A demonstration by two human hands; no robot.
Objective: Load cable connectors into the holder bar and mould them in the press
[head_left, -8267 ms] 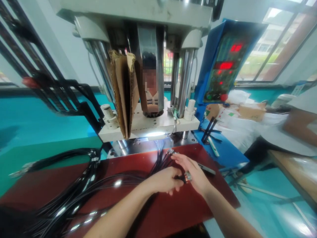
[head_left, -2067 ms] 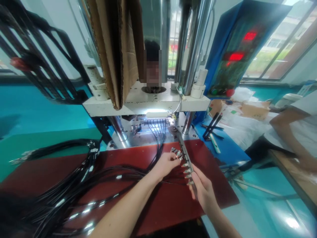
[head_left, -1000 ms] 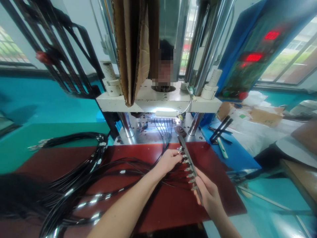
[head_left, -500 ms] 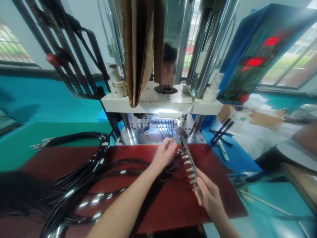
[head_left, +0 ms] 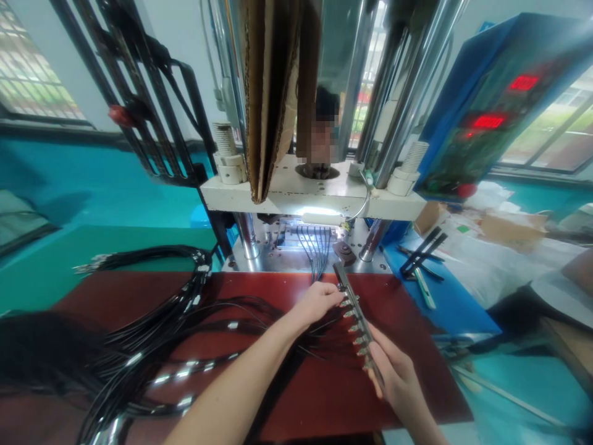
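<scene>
My right hand [head_left: 393,368] is closed around the lower end of a narrow metal bar [head_left: 356,306], held at a slant over the red-brown table. A row of small metal cable connectors [head_left: 356,329] sticks out from the bar's left side, with thin black cables trailing left. At the bar's upper part, the fingertips of my left hand [head_left: 322,301] pinch a cable connector, mostly hidden by the fingers. Just beyond, several black cables [head_left: 319,250] run out of the lit mould [head_left: 288,238] in the press toward my left hand.
Bundles of black cables [head_left: 194,290] cover the left of the table [head_left: 319,395]. Overhead is the press's white plate [head_left: 278,199], on steel columns. On a blue surface at right lie a utility knife [head_left: 425,289] and black-handled tools [head_left: 421,250]. A blue control box [head_left: 491,105] leans above.
My left hand has moved from near the press edge back and right to the bar's upper part. My right hand still holds the bar, and the view has shifted slightly.
</scene>
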